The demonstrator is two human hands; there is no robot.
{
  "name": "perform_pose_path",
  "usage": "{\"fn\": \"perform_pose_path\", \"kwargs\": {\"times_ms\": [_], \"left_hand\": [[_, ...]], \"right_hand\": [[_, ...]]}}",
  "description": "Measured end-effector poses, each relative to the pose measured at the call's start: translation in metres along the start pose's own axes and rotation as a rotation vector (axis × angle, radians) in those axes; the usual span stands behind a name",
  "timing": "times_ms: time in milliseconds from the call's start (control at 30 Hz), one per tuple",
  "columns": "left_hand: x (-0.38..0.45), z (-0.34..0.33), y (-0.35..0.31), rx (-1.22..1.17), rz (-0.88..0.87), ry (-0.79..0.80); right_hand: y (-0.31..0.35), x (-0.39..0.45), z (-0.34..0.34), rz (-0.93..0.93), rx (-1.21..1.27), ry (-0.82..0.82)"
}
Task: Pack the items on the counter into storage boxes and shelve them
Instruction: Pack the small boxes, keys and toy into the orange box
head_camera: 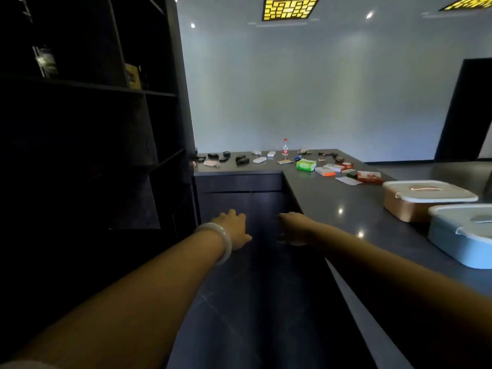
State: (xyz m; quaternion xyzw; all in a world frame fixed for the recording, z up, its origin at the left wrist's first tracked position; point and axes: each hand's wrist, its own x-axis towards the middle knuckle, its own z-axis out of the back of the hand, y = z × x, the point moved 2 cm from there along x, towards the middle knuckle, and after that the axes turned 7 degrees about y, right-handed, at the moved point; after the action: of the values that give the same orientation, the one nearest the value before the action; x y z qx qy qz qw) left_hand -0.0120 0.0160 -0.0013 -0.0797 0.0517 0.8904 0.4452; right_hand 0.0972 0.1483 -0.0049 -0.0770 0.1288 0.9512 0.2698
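Both my arms reach forward over the dark floor. My left hand (pixel 234 227), with a pale bangle on the wrist, holds nothing and its fingers are loosely spread. My right hand (pixel 294 227) is beside the counter's edge, palm down, and holds nothing. On the L-shaped dark counter (pixel 332 206) to the right stand a brown storage box (pixel 407 209) with a white lid and a light blue storage box (pixel 458 243) with a white lid. Far along the counter lie several small items: a green box (pixel 306 164), a water bottle (pixel 285 147), an orange-and-white box (pixel 325 171), a red box (pixel 369 177), black gadgets (pixel 242 160).
A tall dark shelving unit (pixel 87 115) fills the left side, with a few dim objects on its upper shelves. Cabinet doors (pixel 239 201) sit under the far counter. A dark doorway (pixel 466 107) is at the far right.
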Motion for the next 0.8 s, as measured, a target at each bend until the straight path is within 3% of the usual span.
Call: {"fn": "perform_pose_path", "kwargs": {"times_ms": [300,800], "left_hand": [[0.055,-0.034,0.021,0.083,0.001,0.112],[0.269,-0.022,0.058,0.096,-0.318,0.234]], "right_hand": [[-0.010,0.061,-0.031,0.030,0.085,0.114],[-0.053,0.219,-0.019,-0.260,0.162,0.073]]}}
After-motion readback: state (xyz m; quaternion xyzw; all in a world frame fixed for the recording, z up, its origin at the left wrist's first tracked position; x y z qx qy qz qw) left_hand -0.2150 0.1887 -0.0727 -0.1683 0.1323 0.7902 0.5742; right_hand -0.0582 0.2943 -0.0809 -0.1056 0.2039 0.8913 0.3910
